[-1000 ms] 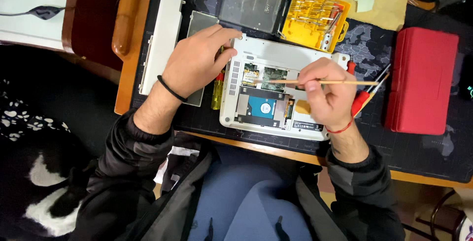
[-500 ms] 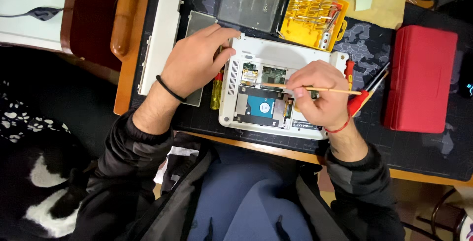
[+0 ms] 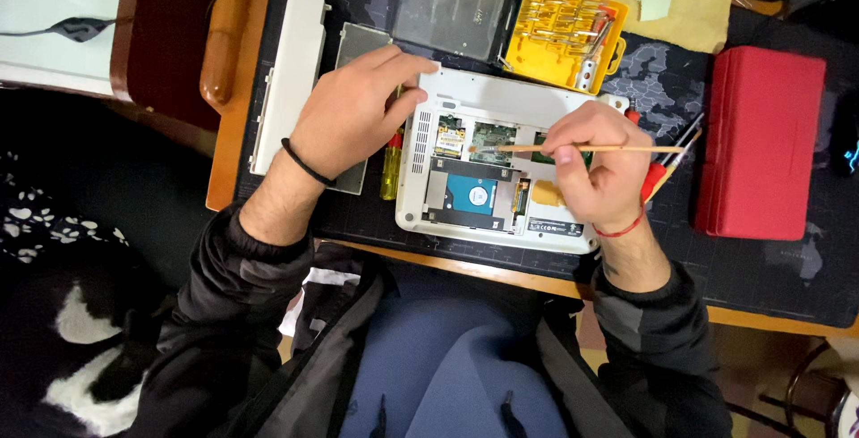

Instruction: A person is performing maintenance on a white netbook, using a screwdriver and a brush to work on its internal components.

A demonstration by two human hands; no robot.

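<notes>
One thin brush (image 3: 586, 148) lies level over the opened white laptop (image 3: 501, 102) near the mat's front edge, bristles on the circuit board, handle pinched in right hand (image 3: 598, 170). Left hand (image 3: 351, 114) flat, fingers spread, pressing the laptop's left rear corner.

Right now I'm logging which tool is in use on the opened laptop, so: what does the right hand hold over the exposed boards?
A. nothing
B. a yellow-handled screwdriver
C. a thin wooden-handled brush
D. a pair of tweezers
C: the right hand pinches a thin wooden-handled brush lying level, its bristle end over the boards of the opened white laptop.
</notes>
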